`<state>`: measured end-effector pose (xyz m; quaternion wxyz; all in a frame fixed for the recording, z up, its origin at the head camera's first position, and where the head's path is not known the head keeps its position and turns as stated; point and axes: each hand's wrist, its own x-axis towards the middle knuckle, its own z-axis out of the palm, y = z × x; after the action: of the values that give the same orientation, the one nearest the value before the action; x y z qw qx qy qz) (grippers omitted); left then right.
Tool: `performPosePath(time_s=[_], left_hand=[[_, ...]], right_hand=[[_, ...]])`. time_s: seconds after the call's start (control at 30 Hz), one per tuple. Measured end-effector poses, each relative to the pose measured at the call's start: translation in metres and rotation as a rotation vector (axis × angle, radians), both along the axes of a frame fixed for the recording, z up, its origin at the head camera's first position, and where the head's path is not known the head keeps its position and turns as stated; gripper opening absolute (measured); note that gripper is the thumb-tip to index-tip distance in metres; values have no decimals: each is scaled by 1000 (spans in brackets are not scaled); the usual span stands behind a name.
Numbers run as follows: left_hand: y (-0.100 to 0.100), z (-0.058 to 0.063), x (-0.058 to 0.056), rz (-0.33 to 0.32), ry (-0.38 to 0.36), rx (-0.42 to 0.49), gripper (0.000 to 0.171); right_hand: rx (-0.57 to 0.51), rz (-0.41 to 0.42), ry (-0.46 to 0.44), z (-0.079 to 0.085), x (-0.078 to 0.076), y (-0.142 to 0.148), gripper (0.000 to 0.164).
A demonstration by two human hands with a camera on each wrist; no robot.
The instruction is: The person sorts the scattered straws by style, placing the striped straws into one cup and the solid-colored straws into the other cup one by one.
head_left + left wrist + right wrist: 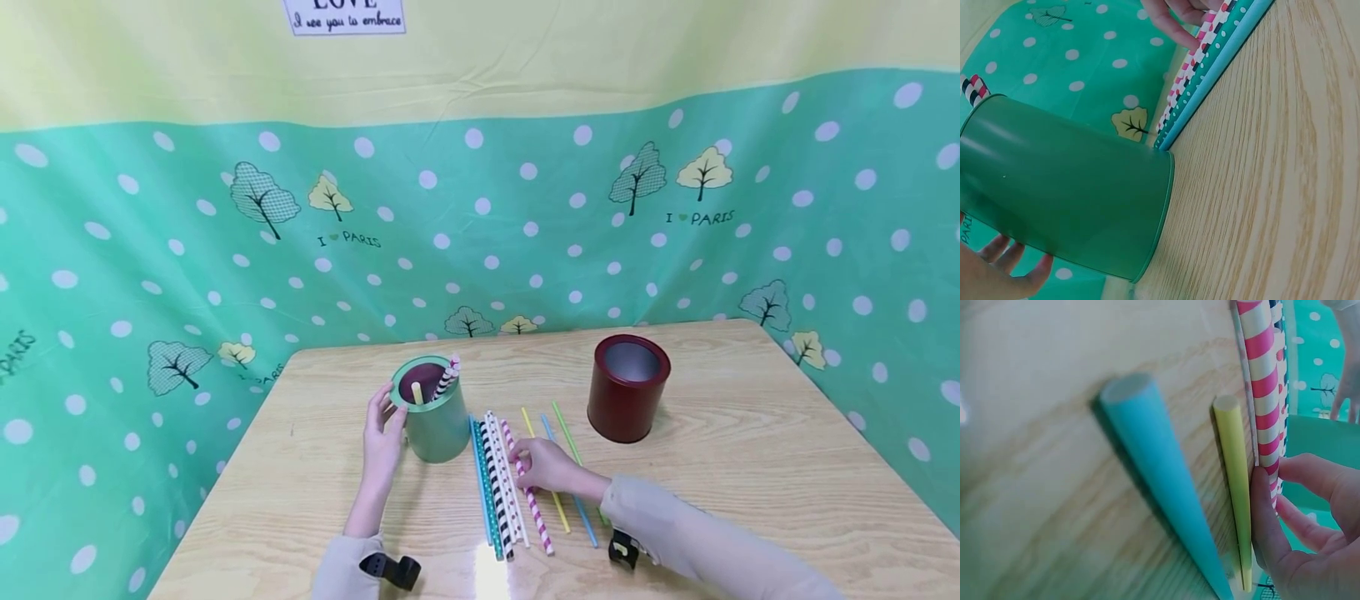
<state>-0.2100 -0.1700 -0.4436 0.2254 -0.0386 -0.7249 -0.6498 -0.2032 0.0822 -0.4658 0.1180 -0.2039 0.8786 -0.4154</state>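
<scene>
My left hand [383, 433] rests against the left side of a green can [437, 429], its fingers at the rim. Inside that can stand a pale yellow straw [417, 392] and some striped straws [447, 377]. My right hand [549, 467] pinches a pink-and-white striped straw [1264, 394] between thumb and fingers, low over the table. Left of this straw lies a row of paper straws: black-striped [495, 483], teal dotted [486, 492], light blue [480, 479] and white patterned ones. To its right, a yellow straw [1232, 462], a blue straw [1160, 469] and a green straw [567, 433] lie apart.
A dark red can [628, 388] with an open top stands at the right, beyond my right forearm. The wooden table [750, 450] ends at a green dotted curtain [510, 208] behind. Each wrist wears a black strap [390, 571].
</scene>
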Motion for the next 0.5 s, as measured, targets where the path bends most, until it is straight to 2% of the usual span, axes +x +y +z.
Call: performPosePath(time_s=[0.07, 0.17, 0.37, 0.5], left_hand=[[0, -1, 0, -6, 31, 2, 41], [1, 3, 3, 4, 15, -9, 41], [1, 6, 1, 13, -92, -7, 42], [0, 7, 1, 3, -131, 2, 43]], right_hand=[[-14, -10, -14, 0, 0, 0, 31], [-39, -28, -49, 0, 0, 1, 33], [-115, -50, -94, 3, 1, 2, 34], [-201, -83, -129, 9, 0, 2, 36]])
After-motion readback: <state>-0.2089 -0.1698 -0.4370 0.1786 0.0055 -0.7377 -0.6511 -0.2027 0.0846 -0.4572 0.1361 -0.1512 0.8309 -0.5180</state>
